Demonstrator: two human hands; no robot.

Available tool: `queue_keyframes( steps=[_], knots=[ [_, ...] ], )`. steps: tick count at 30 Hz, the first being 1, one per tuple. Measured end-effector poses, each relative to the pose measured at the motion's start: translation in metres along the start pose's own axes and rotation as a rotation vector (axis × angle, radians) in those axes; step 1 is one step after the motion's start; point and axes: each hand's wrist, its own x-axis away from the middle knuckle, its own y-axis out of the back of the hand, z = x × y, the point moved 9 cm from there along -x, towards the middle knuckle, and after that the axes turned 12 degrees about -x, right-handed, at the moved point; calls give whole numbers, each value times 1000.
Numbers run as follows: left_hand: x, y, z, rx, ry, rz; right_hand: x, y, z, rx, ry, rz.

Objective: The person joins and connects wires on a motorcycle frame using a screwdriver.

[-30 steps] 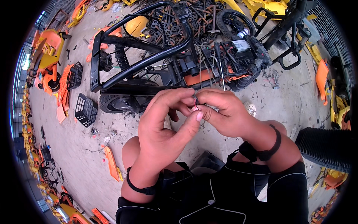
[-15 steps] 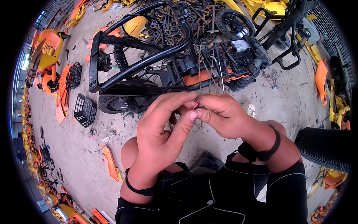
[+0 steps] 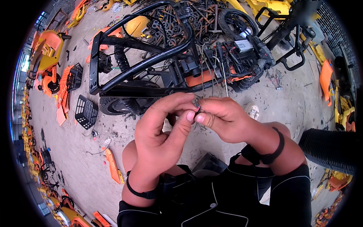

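Between the fingertips of both hands sits a small dark piece with a pinkish-red bit, perhaps a short wire [image 3: 197, 109]; most of it is hidden by the fingers. My left hand [image 3: 160, 132] pinches it from the left, thumb against forefinger. From the right, my right hand [image 3: 228, 119] grips it with closed thumb and forefinger. Just beyond my hands lies a stripped black scooter frame [image 3: 143, 70] with its rear wheel [image 3: 113, 106] and exposed cables. Several thin metal rods [image 3: 225, 77] lean against its orange middle part.
A heap of rusty metal parts [image 3: 181, 24] lies behind the frame, with a yellow helmet-like shell [image 3: 137, 26] beside it. Black plastic baskets [image 3: 86, 112] and orange panels [image 3: 112, 165] lie on the left. A black ribbed object [image 3: 329, 151] stands at my right.
Both hands have shifted slightly, and their fingertips have changed grip on the small piece. More of its dark end shows now. The scooter frame has stayed in place.
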Motion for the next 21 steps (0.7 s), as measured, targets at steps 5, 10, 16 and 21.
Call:
queue_keyframes(
  steps=[5,10,16,21],
  knots=[
    [0,0,6,121,74,23,0,-2,-3,-69,-33,9],
    [0,-2,10,259,131,55,-1,-3,-2,-16,-50,46],
    [-3,2,8,82,84,14,1,-7,-7,-136,-42,25],
    [-4,4,14,-67,105,-53,0,2,-10,-112,-54,-72]
  ],
)
